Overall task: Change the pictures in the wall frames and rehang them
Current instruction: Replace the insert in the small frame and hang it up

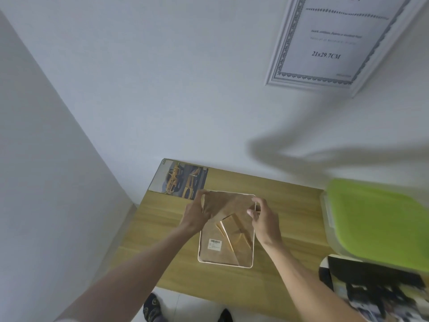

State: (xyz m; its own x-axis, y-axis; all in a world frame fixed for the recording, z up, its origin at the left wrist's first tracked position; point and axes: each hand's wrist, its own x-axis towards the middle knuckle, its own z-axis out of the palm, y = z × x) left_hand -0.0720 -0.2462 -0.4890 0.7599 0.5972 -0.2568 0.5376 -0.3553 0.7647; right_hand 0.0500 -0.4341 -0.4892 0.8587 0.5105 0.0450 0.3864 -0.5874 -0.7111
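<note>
A white-rimmed picture frame (248, 266) lies face down on the wooden table (290, 210), its brown backing board (222, 249) with a barcode sticker facing up. My left hand (196, 213) grips the far left part of the backing board and lifts that end. My right hand (263, 217) pinches the frame's far right rim. A car picture (183, 181) lies flat at the table's far left corner. A white ornate frame (325, 43) with a printed sheet hangs on the wall at upper right.
A clear bin with a green lid (376, 219) stands on the table's right side. Another dark printed picture (376, 287) lies at the lower right. White walls meet in a corner at left. Two feet in slippers (152, 307) stand on the floor below the table's near edge.
</note>
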